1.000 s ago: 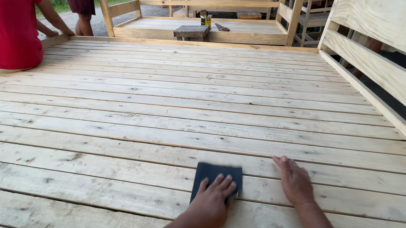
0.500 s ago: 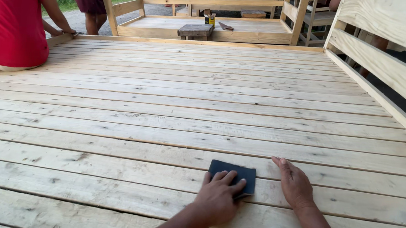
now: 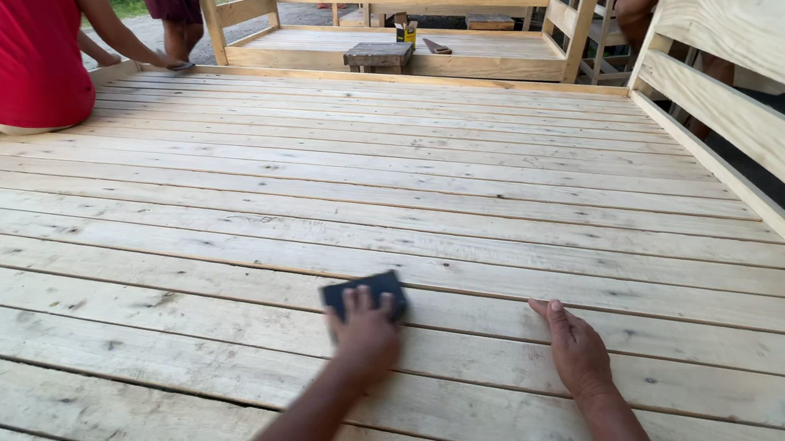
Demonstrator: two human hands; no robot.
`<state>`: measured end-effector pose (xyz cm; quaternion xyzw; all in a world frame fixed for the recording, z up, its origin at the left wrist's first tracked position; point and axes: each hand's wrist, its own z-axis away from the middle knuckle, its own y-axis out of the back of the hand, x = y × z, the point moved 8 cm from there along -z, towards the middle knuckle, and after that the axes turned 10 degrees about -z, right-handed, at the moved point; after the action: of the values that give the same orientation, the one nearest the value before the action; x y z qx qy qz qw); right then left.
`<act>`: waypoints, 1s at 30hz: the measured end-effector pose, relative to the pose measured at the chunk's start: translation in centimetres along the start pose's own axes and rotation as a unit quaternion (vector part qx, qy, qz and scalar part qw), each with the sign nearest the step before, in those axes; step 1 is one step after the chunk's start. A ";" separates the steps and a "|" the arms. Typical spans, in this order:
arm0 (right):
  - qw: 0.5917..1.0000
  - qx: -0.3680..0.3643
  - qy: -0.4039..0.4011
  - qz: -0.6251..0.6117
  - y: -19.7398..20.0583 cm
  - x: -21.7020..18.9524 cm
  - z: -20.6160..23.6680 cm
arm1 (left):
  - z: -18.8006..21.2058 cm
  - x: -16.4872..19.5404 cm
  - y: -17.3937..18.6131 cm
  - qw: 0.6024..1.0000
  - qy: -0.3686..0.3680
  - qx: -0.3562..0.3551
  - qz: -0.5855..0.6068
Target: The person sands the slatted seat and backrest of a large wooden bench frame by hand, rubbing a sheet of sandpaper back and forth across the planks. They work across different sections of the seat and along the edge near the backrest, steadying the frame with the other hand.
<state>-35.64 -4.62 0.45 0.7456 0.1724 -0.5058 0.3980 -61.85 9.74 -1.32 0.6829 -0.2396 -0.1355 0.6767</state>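
Your left hand [image 3: 366,330] lies on a dark sanding pad [image 3: 363,292], fingers spread flat over its near half and pressing it against the plank deck [image 3: 434,196]. It does not grip the pad: the hand is open, palm down, holding the pad only by pressure from above. The pad sits on a board near the bottom middle of the view, its far edge showing beyond your fingertips, just left of your other hand.

To sand well here, it seems best to keep that palm flat so the pad bears evenly, run it along the grain of the board instead of across, and watch the gaps between planks so an edge of the pad does not catch.

Your right hand [image 3: 578,347] rests open on the same stretch of deck, fingers together and pointing away from you, holding nothing; it looks like a brace for your weight. Keep it clear of the pad's path.

At the far left a person in a red shirt [image 3: 10,20] leans onto the deck's edge, well apart from you. A pale wooden rail [image 3: 761,133] runs along the right side.
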 end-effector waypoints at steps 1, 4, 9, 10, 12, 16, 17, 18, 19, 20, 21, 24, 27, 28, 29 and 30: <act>1.000 -0.006 0.006 -0.010 -0.1 -0.2 0.0 | 0.0 2.1 -0.3 1.000 -0.003 0.011 -0.001; 0.999 -0.004 0.008 0.031 -0.1 -0.4 -0.1 | 0.6 13.0 -2.2 0.988 -0.152 -0.019 0.028; 0.995 0.011 0.008 0.103 0.2 -0.5 0.1 | 0.8 10.4 -0.3 0.989 -0.148 -0.010 0.019; 0.994 0.012 0.013 0.105 0.2 -0.3 0.0 | 0.3 6.6 0.8 0.995 -0.104 0.003 -0.008; 0.997 0.007 0.028 0.073 0.2 -0.5 0.0 | -0.1 -0.9 2.6 0.999 -0.018 0.006 -0.044; 0.999 -0.003 0.005 -0.033 0.3 -0.6 0.2 | -0.3 -2.9 3.0 0.997 0.072 0.019 -0.025; 0.999 -0.005 0.007 -0.042 0.3 -0.8 0.2 | -0.2 -0.5 2.7 0.997 0.069 0.031 -0.033; 0.999 -0.005 0.011 -0.051 0.4 -0.9 0.3 | -0.4 3.7 2.2 0.999 0.009 0.038 -0.016; 0.998 -0.006 0.012 -0.061 0.5 -1.0 0.3 | 0.2 8.0 0.7 0.998 -0.052 -0.003 0.020; 0.999 -0.006 0.004 -0.040 0.5 -0.9 0.3 | 0.6 12.0 0.2 0.992 -0.109 0.009 0.056; 1.000 -0.005 -0.005 -0.019 0.6 -0.8 0.3 | 1.2 15.4 0.3 0.986 -0.157 0.031 0.049; 1.000 0.014 0.010 0.017 1.0 -0.8 0.2 | 2.2 17.2 0.2 0.971 -0.215 0.046 0.090; 0.999 0.026 0.018 -0.003 1.4 -0.5 0.3 | 2.7 9.1 3.6 0.959 -0.193 0.206 -0.022; 0.999 0.029 0.019 -0.019 1.5 -0.5 0.4 | 1.5 4.5 3.1 0.986 -0.116 0.114 0.041; 0.999 0.028 0.005 -0.039 1.5 -0.3 0.4 | 1.2 1.0 2.8 0.993 -0.071 0.075 -0.056; 0.998 0.027 -0.008 -0.060 1.5 -0.1 0.5 | 0.6 -2.6 2.9 0.999 -0.005 0.031 -0.040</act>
<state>-34.98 -5.92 1.05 0.7402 0.1999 -0.5395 0.3481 -64.80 10.60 1.11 0.7118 -0.2199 -0.1586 0.6479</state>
